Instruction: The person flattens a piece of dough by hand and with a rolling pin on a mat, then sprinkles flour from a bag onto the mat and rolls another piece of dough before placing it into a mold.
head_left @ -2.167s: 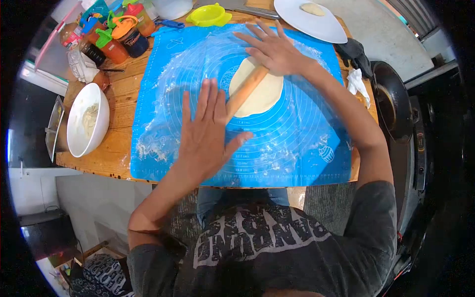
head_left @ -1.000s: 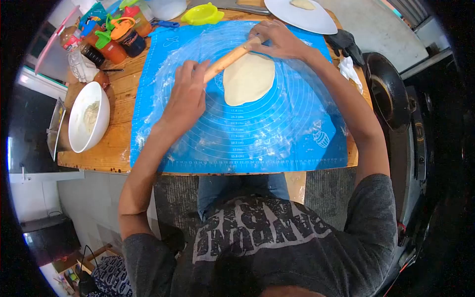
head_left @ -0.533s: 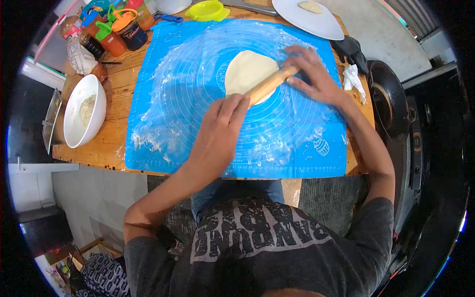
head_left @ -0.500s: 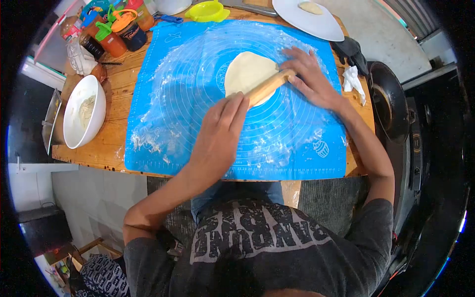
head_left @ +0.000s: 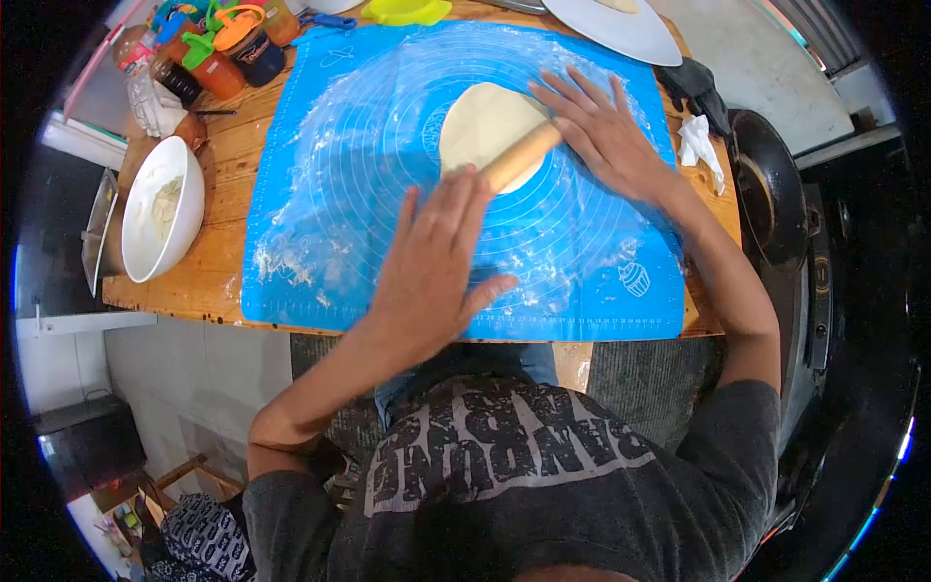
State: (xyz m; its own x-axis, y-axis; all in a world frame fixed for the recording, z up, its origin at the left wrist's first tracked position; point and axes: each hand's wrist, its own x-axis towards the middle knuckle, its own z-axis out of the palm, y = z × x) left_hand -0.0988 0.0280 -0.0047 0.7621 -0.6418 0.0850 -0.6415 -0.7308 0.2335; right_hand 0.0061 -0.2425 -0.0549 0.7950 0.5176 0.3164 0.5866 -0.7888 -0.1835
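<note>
A wooden rolling pin lies slantwise across the lower right part of a flat, pale round of dough. The dough rests on a blue, flour-dusted silicone mat with printed circles. My left hand reaches the pin's near end with outstretched fingers, thumb sticking out to the side; it is slightly blurred. At the far end, my right hand lies flat with fingers spread, its palm side against the pin. Neither hand wraps round the pin. Both pin ends are partly hidden by the hands.
On the left stand a white bowl with flour or dough inside and several sauce bottles. A yellow-green dish and white plate sit at the back. Right are a black glove, crumpled tissue and black pan.
My left hand has loosened from its closer hold on the pin, with fingers and thumb now stretched out. My right fingers have spread wider. The pin remains across the dough.
</note>
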